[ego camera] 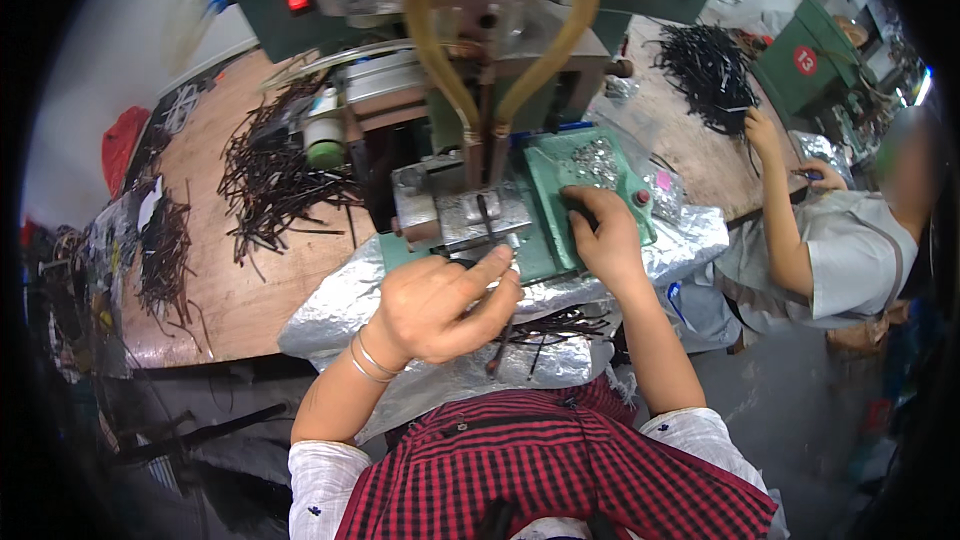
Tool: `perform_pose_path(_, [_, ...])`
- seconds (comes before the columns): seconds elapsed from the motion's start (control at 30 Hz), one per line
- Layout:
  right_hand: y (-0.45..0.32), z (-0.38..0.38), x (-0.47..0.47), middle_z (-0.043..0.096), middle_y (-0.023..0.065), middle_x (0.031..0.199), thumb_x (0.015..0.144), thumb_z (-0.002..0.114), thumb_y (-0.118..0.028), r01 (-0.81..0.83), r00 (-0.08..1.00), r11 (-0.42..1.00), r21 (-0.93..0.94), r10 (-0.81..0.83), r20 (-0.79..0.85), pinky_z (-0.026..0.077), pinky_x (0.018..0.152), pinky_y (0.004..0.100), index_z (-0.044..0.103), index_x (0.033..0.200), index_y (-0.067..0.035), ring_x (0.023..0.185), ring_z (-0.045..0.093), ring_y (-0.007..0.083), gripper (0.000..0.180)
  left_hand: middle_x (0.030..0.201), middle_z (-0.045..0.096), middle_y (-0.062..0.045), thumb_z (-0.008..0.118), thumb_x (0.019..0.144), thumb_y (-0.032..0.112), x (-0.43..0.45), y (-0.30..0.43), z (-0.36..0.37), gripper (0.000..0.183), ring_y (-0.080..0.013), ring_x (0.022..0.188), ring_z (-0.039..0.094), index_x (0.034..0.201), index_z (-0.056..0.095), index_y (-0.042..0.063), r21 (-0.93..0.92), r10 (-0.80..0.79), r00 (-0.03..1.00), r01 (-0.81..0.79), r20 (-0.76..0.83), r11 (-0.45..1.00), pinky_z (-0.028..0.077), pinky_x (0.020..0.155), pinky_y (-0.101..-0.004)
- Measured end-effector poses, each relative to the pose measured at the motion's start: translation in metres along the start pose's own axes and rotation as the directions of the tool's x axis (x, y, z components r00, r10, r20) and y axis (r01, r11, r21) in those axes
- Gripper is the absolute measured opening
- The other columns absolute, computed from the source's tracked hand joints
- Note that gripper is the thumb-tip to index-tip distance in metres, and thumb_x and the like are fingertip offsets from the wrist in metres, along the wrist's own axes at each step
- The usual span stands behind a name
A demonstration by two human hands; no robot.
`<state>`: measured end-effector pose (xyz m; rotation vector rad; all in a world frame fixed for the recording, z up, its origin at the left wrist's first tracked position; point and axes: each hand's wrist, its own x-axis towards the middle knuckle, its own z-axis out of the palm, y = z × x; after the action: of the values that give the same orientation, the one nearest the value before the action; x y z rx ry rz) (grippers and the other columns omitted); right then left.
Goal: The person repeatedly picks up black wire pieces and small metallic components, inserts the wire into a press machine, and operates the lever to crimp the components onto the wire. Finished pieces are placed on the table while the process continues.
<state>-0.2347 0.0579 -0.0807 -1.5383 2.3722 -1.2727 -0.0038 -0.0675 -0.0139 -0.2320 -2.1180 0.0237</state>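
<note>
My left hand (450, 307) pinches a thin dark strip (487, 221) between thumb and forefinger. The strip's far end lies over the small metal fixture (457, 216) of a bench machine, below two upright copper-coloured electrodes (472, 157). My right hand (607, 236) rests over a green tray (544, 172), its thumb and forefinger bent at the tray's inner part. Small shiny metal pieces (596, 161) lie heaped just beyond those fingers. Whether the right fingers hold a piece is hidden.
Dark strips (277, 165) are heaped on the wooden table (202, 240) at left. More strips (559, 326) lie on silver foil (337, 300) before me. Yellowish hoses (427, 22) loop above the fixture. At right, a co-worker (825, 247) handles another dark bundle (705, 75).
</note>
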Motion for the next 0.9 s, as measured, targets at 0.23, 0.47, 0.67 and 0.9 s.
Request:
perform_pose_path(0.23, [0.034,-0.019,0.018,0.072,0.0127,0.109,0.092,0.061,0.001,-0.111,0.913,0.943,0.315,0.222,-0.341,0.051,0.086,0.0311,0.068,0.119,-0.003,0.095,0.068,0.0227,0.029,0.100,0.075,-0.013,0.081,0.071,0.000,0.003,0.000,0.003,0.023,-0.0093,0.050,0.053,0.089,0.071,0.010,0.005,-0.036,0.999,0.036,-0.028,0.999,0.037,0.043,-0.0225])
perform_pose_path(0.47, [0.018,-0.012,-0.013,0.067,0.0146,0.093,0.080,0.074,-0.008,-0.039,0.975,0.958,-0.285,-0.026,-0.221,0.051,0.080,0.0461,0.068,0.092,-0.003,0.093,0.064,0.0346,0.014,0.103,0.075,-0.013,0.082,0.072,0.001,-0.002,0.005,0.000,0.024,-0.0103,0.054,0.055,0.092,0.074,0.011,0.018,-0.088,0.996,0.088,-0.017,0.996,0.039,0.045,-0.0235])
perform_pose_path(0.67, [0.021,0.007,-0.019,0.065,0.0164,0.092,0.078,0.073,-0.005,-0.116,0.965,0.922,-0.369,0.017,-0.261,0.050,0.079,0.0513,0.063,0.090,-0.005,0.090,0.063,0.0395,0.015,0.110,0.076,-0.016,0.073,0.085,0.008,-0.041,0.032,-0.028,0.030,-0.0228,0.067,0.064,0.116,0.073,0.007,0.098,-0.260,0.965,0.261,-0.017,0.960,0.051,0.062,-0.0294])
perform_pose_path(0.9, [-0.006,0.003,-0.008,0.067,0.0124,0.085,0.082,0.069,-0.007,0.103,0.915,0.993,-0.059,-0.118,-0.386,0.050,0.073,0.0476,0.067,0.093,-0.006,0.084,0.064,0.0353,0.011,0.107,0.067,-0.017,0.064,0.087,-0.005,-0.123,-0.079,-0.090,0.019,-0.0361,0.096,0.064,0.105,0.071,0.000,0.537,-0.664,0.726,0.493,0.180,0.684,0.051,0.081,-0.0428])
